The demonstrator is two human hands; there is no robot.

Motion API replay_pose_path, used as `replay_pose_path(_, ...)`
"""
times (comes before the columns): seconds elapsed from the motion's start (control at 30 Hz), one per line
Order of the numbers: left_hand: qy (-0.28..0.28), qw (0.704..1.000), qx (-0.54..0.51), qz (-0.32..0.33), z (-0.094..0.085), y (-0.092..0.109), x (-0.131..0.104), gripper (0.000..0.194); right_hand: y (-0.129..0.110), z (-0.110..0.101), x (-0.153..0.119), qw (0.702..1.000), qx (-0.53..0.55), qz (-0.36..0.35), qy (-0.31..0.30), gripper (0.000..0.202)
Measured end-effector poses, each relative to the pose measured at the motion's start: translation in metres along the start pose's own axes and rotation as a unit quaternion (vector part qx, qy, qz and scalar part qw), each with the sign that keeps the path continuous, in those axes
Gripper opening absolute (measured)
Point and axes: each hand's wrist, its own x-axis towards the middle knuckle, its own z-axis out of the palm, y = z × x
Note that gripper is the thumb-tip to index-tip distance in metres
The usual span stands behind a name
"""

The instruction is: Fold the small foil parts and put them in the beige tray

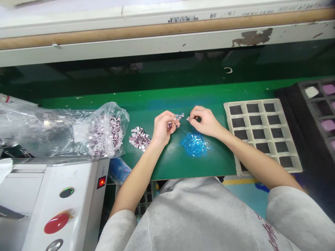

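My left hand [163, 127] is closed, and small silvery-purple pieces [177, 126] show at its fingertips. Just to the right, my right hand [204, 120] pinches one small piece [187, 118] between thumb and finger. A few similar small pieces [181, 115] appear in the gap between the hands, though I cannot tell exactly what bears them. Left of my left wrist lies a loose pile of small silvery-purple pieces [140, 138] on the green tabletop. Below the hands is a heap of thin, shiny blue film strips [195, 144].
A clear plastic bag [115, 111] full of similar pieces lies at the left, above a white machine [78, 174] with a red button [56, 223]. On the right stand a cream compartment tray [285, 137] and a dark foam tray [290, 101]. A ledge [157, 47] spans the back.
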Motion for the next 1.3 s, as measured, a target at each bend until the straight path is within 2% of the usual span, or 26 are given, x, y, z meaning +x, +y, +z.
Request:
replay_pose_path(0.07, -0.030, 0.999, -0.037, -0.023, -0.002, 0.003, 0.000, 0.006, 0.007, 0.003, -0.001, 0.995, -0.095, 0.014, 0.007, 0.032)
replay_pose_path(0.13, -0.045, 0.996, -0.054, -0.046, -0.004, 0.006, -0.001, 0.006, 0.011, 0.007, -0.002, 0.989, -0.143, 0.019, 0.017, 0.024)
replay_pose_path(0.2, -0.045, 0.996, -0.056, -0.054, -0.005, 0.007, -0.001, 0.008, 0.013, 0.009, -0.003, 0.989, -0.145, 0.019, 0.024, 0.007)
replay_pose_path(0.3, -0.035, 0.997, -0.044, -0.051, -0.004, 0.007, -0.001, 0.019, 0.014, 0.009, -0.004, 0.990, -0.141, 0.006, 0.023, 0.020)
replay_pose_path(0.4, -0.015, 0.999, -0.007, -0.031, -0.002, 0.003, -0.001, 0.032, 0.013, 0.007, -0.004, 0.989, -0.149, -0.014, 0.000, 0.020)
replay_pose_path(0.53, -0.010, 0.999, 0.049, -0.009, 0.003, -0.002, 0.000, 0.024, 0.011, 0.003, -0.003, 0.986, -0.164, -0.026, -0.033, 0.013)
replay_pose_path(0.67, -0.015, 0.997, 0.070, -0.010, 0.006, -0.003, -0.002, 0.023, 0.007, 0.002, -0.004, 0.981, -0.179, -0.041, -0.058, 0.016)
replay_pose_path(0.87, -0.015, 0.996, 0.093, -0.001, 0.002, -0.006, -0.002, 0.023, 0.004, 0.000, -0.004, 0.980, -0.178, -0.053, -0.065, 0.010)
replay_pose_path(0.97, -0.021, 0.990, 0.136, 0.014, 0.000, -0.011, 0.000, 0.025, 0.001, -0.001, -0.004, 0.991, -0.114, -0.058, -0.050, 0.011)
replay_pose_path(1.1, -0.070, 0.983, 0.165, 0.026, -0.002, -0.016, 0.001, 0.034, -0.004, 0.000, -0.001, 0.996, 0.043, -0.073, -0.007, 0.015)
replay_pose_path(1.2, -0.097, 0.983, 0.153, 0.022, -0.003, -0.015, 0.001, 0.040, -0.004, 0.005, 0.001, 0.988, 0.148, -0.027, 0.037, 0.016)
replay_pose_path(1.3, -0.098, 0.986, 0.134, 0.016, -0.002, -0.013, 0.000, 0.040, -0.002, 0.009, 0.003, 0.969, 0.233, 0.046, 0.065, 0.034)
